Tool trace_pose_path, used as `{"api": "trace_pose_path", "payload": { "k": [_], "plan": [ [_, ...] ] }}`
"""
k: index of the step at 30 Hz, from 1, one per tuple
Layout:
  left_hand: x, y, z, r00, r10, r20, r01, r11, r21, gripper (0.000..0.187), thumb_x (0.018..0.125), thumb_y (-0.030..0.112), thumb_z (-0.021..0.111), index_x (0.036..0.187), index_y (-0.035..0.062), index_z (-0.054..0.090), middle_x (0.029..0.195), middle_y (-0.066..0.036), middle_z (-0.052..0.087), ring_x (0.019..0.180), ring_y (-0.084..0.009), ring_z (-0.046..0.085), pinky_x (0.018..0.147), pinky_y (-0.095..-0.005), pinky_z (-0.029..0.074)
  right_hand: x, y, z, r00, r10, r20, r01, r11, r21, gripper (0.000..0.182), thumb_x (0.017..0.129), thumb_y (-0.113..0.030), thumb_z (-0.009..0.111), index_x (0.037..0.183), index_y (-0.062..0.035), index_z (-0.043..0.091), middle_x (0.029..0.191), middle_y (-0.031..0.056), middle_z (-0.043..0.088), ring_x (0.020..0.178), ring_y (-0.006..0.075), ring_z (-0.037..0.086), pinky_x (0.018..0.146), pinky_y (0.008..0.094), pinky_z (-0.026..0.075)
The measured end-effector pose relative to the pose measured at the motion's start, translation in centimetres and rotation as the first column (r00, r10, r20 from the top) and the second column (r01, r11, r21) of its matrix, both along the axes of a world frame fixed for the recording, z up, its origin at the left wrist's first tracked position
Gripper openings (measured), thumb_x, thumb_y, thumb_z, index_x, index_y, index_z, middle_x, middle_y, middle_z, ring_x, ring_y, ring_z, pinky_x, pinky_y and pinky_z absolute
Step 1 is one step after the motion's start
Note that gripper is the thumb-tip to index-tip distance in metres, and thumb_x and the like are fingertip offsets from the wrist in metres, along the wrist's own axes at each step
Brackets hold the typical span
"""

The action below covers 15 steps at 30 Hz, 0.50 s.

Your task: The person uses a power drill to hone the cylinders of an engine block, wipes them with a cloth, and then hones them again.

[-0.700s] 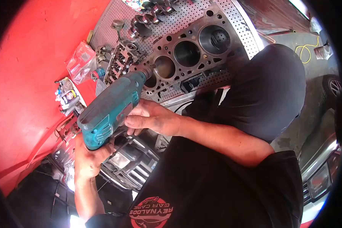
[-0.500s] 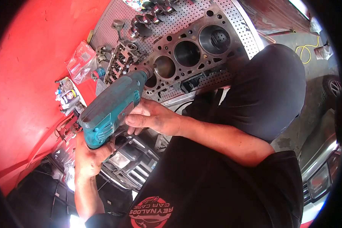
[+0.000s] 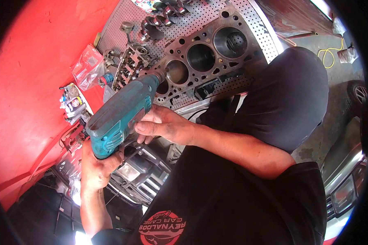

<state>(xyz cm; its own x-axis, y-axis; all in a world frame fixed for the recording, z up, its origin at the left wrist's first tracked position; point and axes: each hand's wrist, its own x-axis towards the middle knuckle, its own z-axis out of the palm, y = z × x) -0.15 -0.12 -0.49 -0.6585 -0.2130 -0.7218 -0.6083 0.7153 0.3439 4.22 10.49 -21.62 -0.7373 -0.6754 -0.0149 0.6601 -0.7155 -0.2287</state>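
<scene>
A teal power drill (image 3: 120,108) points up and to the right, its chuck (image 3: 158,76) over the near-left end of a dark metal engine block (image 3: 212,43). My left hand (image 3: 100,165) is wrapped round the drill's rear handle, its fingers partly hidden. Against the side of the drill body rests my right hand (image 3: 163,124), thumb bent and fingertips partly under the tool. At the chuck's front, the tool tip lies by the edge of a round bore (image 3: 177,72); whether it touches the block cannot be told.
A cylinder head (image 3: 131,67), a crankshaft (image 3: 163,20) and a piston (image 3: 127,27) lie on the perforated tabletop (image 3: 114,30). Bottles (image 3: 72,104) and a plastic bag (image 3: 88,67) are at the left. A dark-clothed knee (image 3: 288,98) is beside the block. Cars stand lower down and at right.
The drill has shifted very slightly, its rear end a little to the right. Both hands keep the same hold on it.
</scene>
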Motion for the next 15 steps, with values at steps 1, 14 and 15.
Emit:
{"api": "trace_pose_path", "payload": {
  "k": [1, 14, 15],
  "plan": [
    [0.0, 0.24, 0.01, 1.0, 0.006, -0.01, -0.006, 1.0, -0.005, 0.018, 0.072, -0.003, 0.062, 0.09, -0.0023, 0.066, 0.077, -0.001, 0.063, 0.067, -0.0101, 0.055, 0.061, -0.0264, 0.044, 0.01, -0.02, 0.0, 1.0, 0.005, 0.001, -0.005, 1.0, -0.001, 0.07, 0.096, -0.056, 0.067, 0.137, 0.0001, 0.053, 0.113, 0.0124, 0.071, 0.093, 0.0191, 0.068, 0.078, 0.0332, 0.056],
    [0.13, 0.03, 0.2, 1.0, -0.014, 0.012, 0.014, 1.0, -0.024, 0.017, 0.075, -0.004, 0.065, 0.091, -0.002, 0.067, 0.08, -0.001, 0.065, 0.071, -0.0109, 0.057, 0.065, -0.0265, 0.045, 0.24, -0.16, 0.05, 0.999, 0.016, 0.031, -0.016, 1.0, 0.007, 0.069, 0.095, -0.057, 0.069, 0.134, -0.0022, 0.055, 0.11, 0.0098, 0.07, 0.091, 0.0173, 0.067, 0.078, 0.033, 0.056],
    [0.14, -0.06, 0.15, 1.0, -0.02, 0.017, 0.02, 1.0, -0.007, 0.016, 0.075, -0.004, 0.065, 0.091, -0.0019, 0.067, 0.08, -0.001, 0.065, 0.072, -0.0107, 0.057, 0.065, -0.0265, 0.045, 0.35, -0.24, 0.03, 0.999, 0.014, 0.043, -0.014, 1.0, 0.004, 0.068, 0.095, -0.057, 0.069, 0.134, -0.0025, 0.055, 0.11, 0.0101, 0.07, 0.091, 0.0175, 0.067, 0.078, 0.0329, 0.056]
  ]
}}
